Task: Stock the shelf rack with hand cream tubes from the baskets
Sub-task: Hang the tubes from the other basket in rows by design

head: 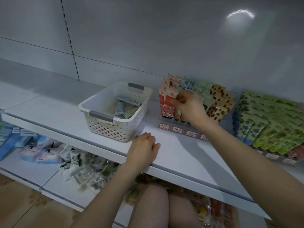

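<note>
A white perforated basket (102, 122) stands on the white shelf (172, 150) and holds several loose hand cream tubes (125, 104). To its right a clear rack (177, 127) with red labels holds upright tubes in red, blue, green and yellow rows. My right hand (189, 106) reaches over the rack, fingers pinched on a red tube (169, 101) standing in the front left rows. My left hand (143, 148) rests flat on the shelf's front edge, below the basket, holding nothing.
A second rack of green and yellow leaf-patterned tubes (269, 124) fills the shelf's right end. The lower shelf (54, 181) carries blue boxes, wipes packets and snack bags. My knees (158, 208) are below the shelf front. The shelf's back wall is a plain grey panel.
</note>
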